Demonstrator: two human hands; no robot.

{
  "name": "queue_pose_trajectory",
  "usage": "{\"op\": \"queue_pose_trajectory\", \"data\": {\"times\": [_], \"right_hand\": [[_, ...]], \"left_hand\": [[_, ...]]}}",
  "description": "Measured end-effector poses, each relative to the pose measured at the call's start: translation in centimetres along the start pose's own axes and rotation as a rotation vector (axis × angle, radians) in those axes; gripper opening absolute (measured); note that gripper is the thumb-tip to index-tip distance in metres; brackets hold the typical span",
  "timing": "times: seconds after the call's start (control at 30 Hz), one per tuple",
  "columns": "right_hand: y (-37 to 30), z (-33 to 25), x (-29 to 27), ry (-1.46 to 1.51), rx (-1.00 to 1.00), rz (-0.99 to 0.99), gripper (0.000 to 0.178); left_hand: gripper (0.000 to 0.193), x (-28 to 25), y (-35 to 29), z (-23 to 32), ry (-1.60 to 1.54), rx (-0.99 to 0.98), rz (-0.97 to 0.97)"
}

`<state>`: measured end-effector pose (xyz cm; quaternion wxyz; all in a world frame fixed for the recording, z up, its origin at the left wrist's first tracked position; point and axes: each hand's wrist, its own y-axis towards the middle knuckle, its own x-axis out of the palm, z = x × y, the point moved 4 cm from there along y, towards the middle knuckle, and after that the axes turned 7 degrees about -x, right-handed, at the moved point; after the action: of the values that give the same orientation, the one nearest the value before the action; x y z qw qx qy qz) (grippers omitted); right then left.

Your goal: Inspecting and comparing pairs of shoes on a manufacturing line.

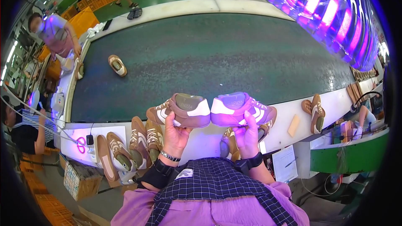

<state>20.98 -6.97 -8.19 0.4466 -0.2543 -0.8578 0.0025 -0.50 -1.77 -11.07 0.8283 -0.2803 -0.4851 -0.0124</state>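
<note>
My left hand [175, 138] is closed around a brown sneaker [184, 115] with white trim and an olive lining, thumb up against its side. A matching sneaker [238, 111], tinted purple by the light, is gripped in my right hand [247, 138]. Both are raised over the near ledge, heels facing each other and almost touching, toes pointing outward. Below my right hand stand more sneakers [226, 144], partly covered by the hand and the held shoe. Several brown sneakers [119, 152] stand in a row on the ledge left of my left hand.
Beyond my hands runs a wide green belt [209, 54] carrying one sneaker [117, 65] at left. A purple-lit lamp in a wire cage [322, 12] hangs upper right. On the right ledge are a tan block [294, 125] and brown sneakers [317, 115]. A co-worker [58, 33] stands far left.
</note>
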Motion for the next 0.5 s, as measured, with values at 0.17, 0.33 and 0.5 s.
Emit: {"op": "queue_pose_trajectory", "data": {"times": [0.17,0.33,0.5], "right_hand": [[-0.03,0.32,-0.24,0.004,-0.005,0.019,0.030],[-0.20,0.48,-0.31,-0.010,-0.013,0.019,0.032],[-0.19,0.63,-0.13,-0.106,-0.051,0.013,0.030]], "left_hand": [[0.052,-0.31,0.00,0.04,0.007,0.000,0.000],[0.051,-0.33,-0.01,0.05,0.008,0.014,0.012],[0.051,-0.74,0.11,0.12,0.013,0.029,0.034]]}}
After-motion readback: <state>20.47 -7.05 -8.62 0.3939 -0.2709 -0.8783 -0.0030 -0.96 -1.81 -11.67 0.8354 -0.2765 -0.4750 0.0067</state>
